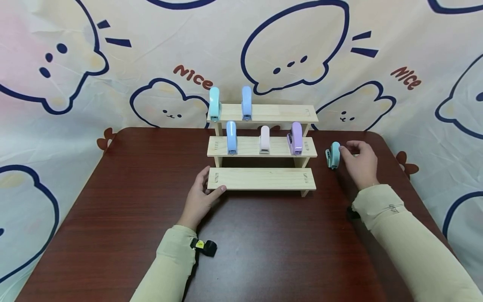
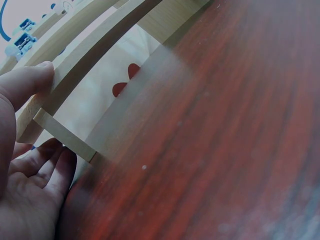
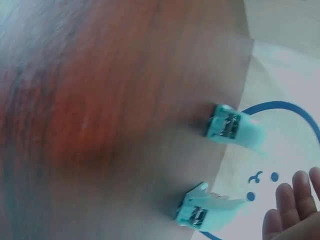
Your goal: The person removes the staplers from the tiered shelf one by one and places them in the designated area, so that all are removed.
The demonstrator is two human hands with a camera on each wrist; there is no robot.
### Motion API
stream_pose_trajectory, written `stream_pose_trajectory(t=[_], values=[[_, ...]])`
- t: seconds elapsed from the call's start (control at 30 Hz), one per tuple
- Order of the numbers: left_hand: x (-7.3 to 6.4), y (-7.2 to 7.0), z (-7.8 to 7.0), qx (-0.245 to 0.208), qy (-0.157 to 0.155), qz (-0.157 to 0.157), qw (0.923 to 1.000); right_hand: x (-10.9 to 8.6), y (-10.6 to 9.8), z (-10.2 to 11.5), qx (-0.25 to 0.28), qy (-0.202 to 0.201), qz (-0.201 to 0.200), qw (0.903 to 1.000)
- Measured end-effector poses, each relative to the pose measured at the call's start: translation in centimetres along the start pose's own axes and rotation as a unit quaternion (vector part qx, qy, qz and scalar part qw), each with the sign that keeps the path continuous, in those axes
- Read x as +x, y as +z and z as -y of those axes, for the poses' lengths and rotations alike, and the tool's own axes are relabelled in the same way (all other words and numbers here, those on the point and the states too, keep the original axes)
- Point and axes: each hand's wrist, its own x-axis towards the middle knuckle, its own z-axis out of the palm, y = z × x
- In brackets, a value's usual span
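Observation:
A three-tier wooden rack (image 1: 260,179) stands on the table. My left hand (image 1: 200,197) grips the left end of its lowest board, thumb (image 2: 35,82) over the board and the other fingers curled beside the leg. At the right, my right hand (image 1: 360,163) is right at a teal stapler (image 1: 333,155) that stands on the table, thumb side toward it. In the right wrist view two teal staplers show, one farther up (image 3: 235,129) and one lower (image 3: 207,212); the fingers (image 3: 300,195) there are extended and apart from both. The thumb is hidden in that view.
On the top tier stand a teal stapler (image 1: 214,104) and a blue stapler (image 1: 247,103). The middle tier bears a blue stapler (image 1: 232,137), a pale stapler (image 1: 265,139) and a purple stapler (image 1: 296,138). A patterned cloth (image 1: 226,42) hangs behind the dark wooden table (image 1: 264,251).

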Motion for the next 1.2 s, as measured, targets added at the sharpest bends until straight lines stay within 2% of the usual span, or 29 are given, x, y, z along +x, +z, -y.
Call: stream_pose_trajectory(t=[0.47, 0.93, 1.2], values=[[0.0, -0.1, 0.1, 0.004, -0.001, -0.004, 1.0000, -0.8, 0.1, 4.4, 0.043, -0.079, -0.041, 0.9951], [-0.1, -0.2, 0.2, 0.000, 0.003, -0.001, 1.0000, -1.9, 0.0, 8.8, 0.093, -0.109, -0.008, 0.9896], [0.1, 0.0, 0.3, -0.034, 0.014, 0.013, 0.9993, -2.1, -0.3, 11.2, 0.098, -0.116, 0.023, 0.9882]])
